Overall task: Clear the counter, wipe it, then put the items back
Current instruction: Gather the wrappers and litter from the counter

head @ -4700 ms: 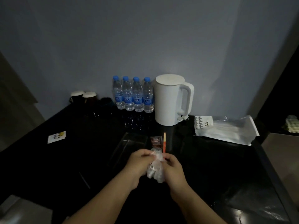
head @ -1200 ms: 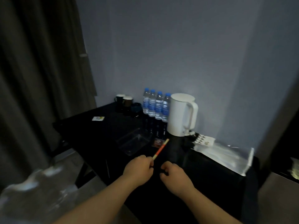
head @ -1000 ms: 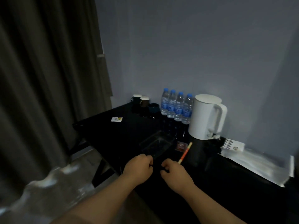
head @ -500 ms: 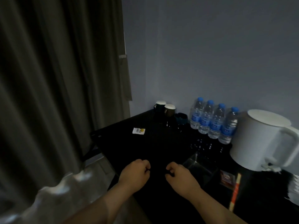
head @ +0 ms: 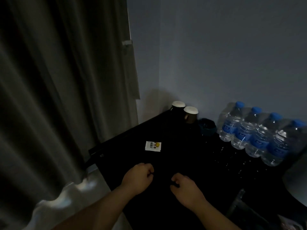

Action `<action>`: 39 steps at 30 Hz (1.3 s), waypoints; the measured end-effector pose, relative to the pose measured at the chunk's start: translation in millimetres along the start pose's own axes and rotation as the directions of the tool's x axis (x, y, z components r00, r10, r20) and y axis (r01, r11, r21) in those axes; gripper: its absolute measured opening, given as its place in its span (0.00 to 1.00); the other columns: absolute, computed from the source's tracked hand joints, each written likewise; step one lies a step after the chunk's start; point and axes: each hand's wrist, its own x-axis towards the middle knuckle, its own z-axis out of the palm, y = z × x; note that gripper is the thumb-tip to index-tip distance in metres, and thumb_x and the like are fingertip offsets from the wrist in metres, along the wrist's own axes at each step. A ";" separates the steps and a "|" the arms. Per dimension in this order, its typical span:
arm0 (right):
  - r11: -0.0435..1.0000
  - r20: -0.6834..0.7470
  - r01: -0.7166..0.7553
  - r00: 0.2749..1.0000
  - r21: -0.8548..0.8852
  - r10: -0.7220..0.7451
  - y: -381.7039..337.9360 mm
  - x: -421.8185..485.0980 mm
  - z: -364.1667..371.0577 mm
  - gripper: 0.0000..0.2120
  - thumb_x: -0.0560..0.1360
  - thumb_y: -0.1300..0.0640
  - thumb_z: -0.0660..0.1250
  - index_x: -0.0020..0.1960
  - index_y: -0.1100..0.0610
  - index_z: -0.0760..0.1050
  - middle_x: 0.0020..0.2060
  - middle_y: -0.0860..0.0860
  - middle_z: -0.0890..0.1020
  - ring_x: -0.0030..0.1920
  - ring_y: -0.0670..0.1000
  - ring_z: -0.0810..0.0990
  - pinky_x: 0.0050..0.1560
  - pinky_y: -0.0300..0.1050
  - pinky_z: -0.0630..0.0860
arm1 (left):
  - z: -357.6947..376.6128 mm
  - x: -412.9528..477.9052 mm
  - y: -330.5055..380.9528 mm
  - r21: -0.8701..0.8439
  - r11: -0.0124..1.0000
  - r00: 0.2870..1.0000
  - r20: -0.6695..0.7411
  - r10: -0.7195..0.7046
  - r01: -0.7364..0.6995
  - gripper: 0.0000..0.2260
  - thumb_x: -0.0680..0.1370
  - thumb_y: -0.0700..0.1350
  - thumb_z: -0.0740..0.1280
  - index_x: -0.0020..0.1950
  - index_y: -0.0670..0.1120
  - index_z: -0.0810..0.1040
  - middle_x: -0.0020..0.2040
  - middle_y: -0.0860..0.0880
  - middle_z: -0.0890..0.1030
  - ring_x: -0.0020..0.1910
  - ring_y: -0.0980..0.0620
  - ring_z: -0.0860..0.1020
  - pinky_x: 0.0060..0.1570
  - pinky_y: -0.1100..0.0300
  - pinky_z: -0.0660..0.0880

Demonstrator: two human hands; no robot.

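Head view, dim light. Black desk (head: 182, 156) fills the lower right; its corner points toward 9 o'clock, against a grey curtain (head: 58, 80).

Left hand (head: 137, 178): grip clenched, fingers curled under, thumb toward the other hand; no held object visible. It sits over the near desk edge.

Right hand (head: 186, 190): grip clenched likewise, knuckles up, nothing visible inside. It is just beside the left hand, at its 3 o'clock, the two apart by a narrow dark gap.

Items on the desk:
- White sachet (head: 153, 146), lying flat at 12 o'clock from the left hand, near it but not touching.
- Two dark cups (head: 184, 109) with pale insides, at the back corner by the wall (head: 216, 47), at 1 o'clock from the hands, side by side.
- Dark teal bowl-like item (head: 207, 128), just beside the cups at their 4 o'clock; too dark to identify.
- Four water bottles (head: 259, 135) with blue caps, upright in a touching row along the wall, at 2 o'clock.
- White kettle (head: 297, 180), cut off by the frame edge at 3 o'clock.
- Clear tray (head: 240, 201), partly seen at 4 o'clock.

Pale floor (head: 74, 196) shows at 8 o'clock.
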 end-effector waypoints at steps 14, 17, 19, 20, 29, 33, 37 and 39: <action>0.921 -0.098 -0.370 0.928 -0.120 0.360 -29.4 93.8 10.0 0.22 0.79 0.48 0.58 0.71 0.51 0.62 0.67 0.53 0.65 0.66 0.53 0.66 0.65 0.48 0.69 | -27.5 145.7 -70.3 0.027 0.976 0.942 0.269 0.199 -0.214 0.16 0.80 0.48 0.62 0.67 0.49 0.71 0.72 0.48 0.64 0.71 0.48 0.63 0.69 0.55 0.64; 0.885 -0.039 -0.434 0.900 -0.167 0.434 -39.8 107.5 15.0 0.28 0.78 0.44 0.59 0.75 0.48 0.53 0.72 0.53 0.57 0.72 0.56 0.58 0.67 0.57 0.64 | -27.4 169.6 -83.1 0.166 0.934 0.891 0.390 0.234 -0.318 0.28 0.78 0.54 0.64 0.75 0.52 0.58 0.78 0.51 0.43 0.77 0.46 0.43 0.73 0.47 0.49; 0.865 -0.001 -0.467 0.880 -0.185 0.475 -43.9 113.1 19.2 0.32 0.77 0.41 0.60 0.75 0.45 0.50 0.74 0.53 0.54 0.73 0.58 0.54 0.67 0.60 0.63 | -24.3 180.9 -88.0 0.137 0.944 0.874 0.436 0.215 -0.300 0.33 0.77 0.55 0.65 0.77 0.52 0.52 0.77 0.50 0.39 0.77 0.45 0.40 0.74 0.45 0.47; 0.857 0.015 -0.478 0.872 -0.195 0.489 -44.9 115.8 20.4 0.33 0.76 0.40 0.60 0.76 0.44 0.49 0.74 0.53 0.52 0.73 0.58 0.53 0.67 0.60 0.63 | -23.0 186.4 -89.2 0.100 0.955 0.871 0.444 0.209 -0.280 0.34 0.77 0.55 0.65 0.77 0.52 0.51 0.78 0.50 0.39 0.77 0.45 0.41 0.74 0.46 0.48; 0.843 0.083 -0.499 0.849 -0.201 0.522 -43.6 125.5 15.6 0.37 0.74 0.41 0.65 0.75 0.41 0.47 0.75 0.51 0.49 0.73 0.59 0.51 0.67 0.63 0.63 | -17.1 220.8 -75.4 0.068 0.997 0.902 0.431 -0.009 -0.023 0.29 0.80 0.52 0.60 0.77 0.53 0.51 0.75 0.46 0.56 0.71 0.41 0.56 0.69 0.45 0.61; 0.841 0.079 -0.500 0.848 -0.209 0.524 -39.6 127.8 14.5 0.37 0.74 0.41 0.65 0.75 0.40 0.47 0.75 0.51 0.50 0.73 0.59 0.52 0.66 0.63 0.63 | -13.9 224.6 -76.3 0.125 0.992 0.896 0.440 -0.054 -0.002 0.26 0.79 0.51 0.61 0.75 0.52 0.54 0.72 0.44 0.55 0.70 0.41 0.56 0.68 0.45 0.62; 0.839 0.058 -0.505 0.849 -0.203 0.525 -37.4 129.4 16.4 0.37 0.73 0.40 0.64 0.75 0.40 0.48 0.74 0.51 0.51 0.73 0.59 0.52 0.66 0.63 0.64 | -13.2 222.2 -76.8 0.084 0.996 0.911 0.410 -0.048 0.015 0.22 0.78 0.50 0.63 0.69 0.49 0.60 0.70 0.42 0.57 0.69 0.41 0.57 0.67 0.43 0.64; 0.838 0.047 -0.504 0.851 -0.208 0.524 -37.5 129.5 17.0 0.37 0.73 0.40 0.64 0.75 0.41 0.48 0.74 0.51 0.51 0.72 0.59 0.53 0.66 0.63 0.64 | -12.6 221.7 -76.1 0.075 0.996 0.918 0.393 -0.063 0.037 0.22 0.78 0.51 0.65 0.67 0.47 0.61 0.69 0.42 0.57 0.68 0.41 0.57 0.66 0.43 0.65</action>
